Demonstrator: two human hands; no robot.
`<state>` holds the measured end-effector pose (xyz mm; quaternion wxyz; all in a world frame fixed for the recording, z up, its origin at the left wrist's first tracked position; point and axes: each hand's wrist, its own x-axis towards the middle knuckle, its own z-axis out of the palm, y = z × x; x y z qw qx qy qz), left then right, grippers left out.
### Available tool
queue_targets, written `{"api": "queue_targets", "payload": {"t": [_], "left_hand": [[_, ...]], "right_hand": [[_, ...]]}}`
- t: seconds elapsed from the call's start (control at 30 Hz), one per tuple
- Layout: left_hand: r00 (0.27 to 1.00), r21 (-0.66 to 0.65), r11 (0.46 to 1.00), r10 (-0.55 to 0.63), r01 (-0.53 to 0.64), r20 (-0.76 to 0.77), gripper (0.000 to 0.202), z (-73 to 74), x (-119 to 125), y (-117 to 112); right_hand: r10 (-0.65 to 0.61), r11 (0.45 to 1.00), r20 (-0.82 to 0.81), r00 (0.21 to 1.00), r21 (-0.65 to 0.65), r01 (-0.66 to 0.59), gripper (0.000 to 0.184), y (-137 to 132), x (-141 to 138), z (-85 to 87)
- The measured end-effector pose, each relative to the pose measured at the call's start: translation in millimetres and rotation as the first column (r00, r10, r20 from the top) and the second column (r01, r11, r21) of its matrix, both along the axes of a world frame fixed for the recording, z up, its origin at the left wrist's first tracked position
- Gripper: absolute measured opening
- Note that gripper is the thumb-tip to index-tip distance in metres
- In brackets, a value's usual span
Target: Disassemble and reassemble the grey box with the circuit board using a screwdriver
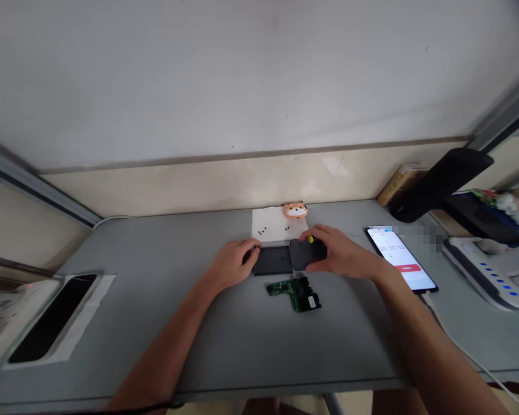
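Observation:
Two flat black case halves lie side by side on the grey table. My left hand (pixel 232 264) is curled against the left edge of the left half (pixel 273 261). My right hand (pixel 335 252) grips the right half (pixel 303 253), fingers over its top and thumb at its near edge, and a small yellow-tipped tool (pixel 311 239) shows under the fingers. A green circuit board (pixel 294 291) lies just in front of the halves. Behind them is a white paper sheet (pixel 277 225) with several tiny black screws on it.
An orange animal figure (pixel 296 210) sits at the paper's back edge. A lit phone (pixel 400 257) with a white cable lies right of my right hand. Farther right are a black lamp head (pixel 441 183) and a white power strip (pixel 484 271). A dark slot (pixel 52 317) is at the left.

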<state>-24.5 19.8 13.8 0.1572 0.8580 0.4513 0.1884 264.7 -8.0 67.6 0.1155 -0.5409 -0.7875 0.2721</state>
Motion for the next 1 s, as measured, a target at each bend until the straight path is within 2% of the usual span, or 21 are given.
{"api": "queue_targets", "payload": {"t": [0.33, 0.63, 0.8, 1.0], "left_hand": [[0.999, -0.006, 0.999, 0.050, -0.050, -0.017, 0.027, -2.3, 3, 1], [0.999, 0.006, 1.000, 0.030, -0.030, -0.018, 0.029, -2.9, 1, 1], [0.997, -0.016, 0.997, 0.071, -0.071, -0.024, 0.025, -0.7, 2, 0], [0.998, -0.044, 0.997, 0.064, -0.065, -0.024, 0.022, -0.3, 1, 2]], "right_hand": [[0.015, 1.000, 0.007, 1.000, 0.018, -0.016, 0.050, 0, -1, 1.8], [0.012, 0.998, -0.009, 1.000, 0.063, -0.012, 0.052, 1, 4, -9.7], [0.017, 0.999, 0.011, 1.000, 0.037, -0.018, 0.050, 1, 2, -4.3], [0.005, 1.000, -0.002, 1.000, 0.022, -0.005, 0.052, 0, 1, -1.4]]}}
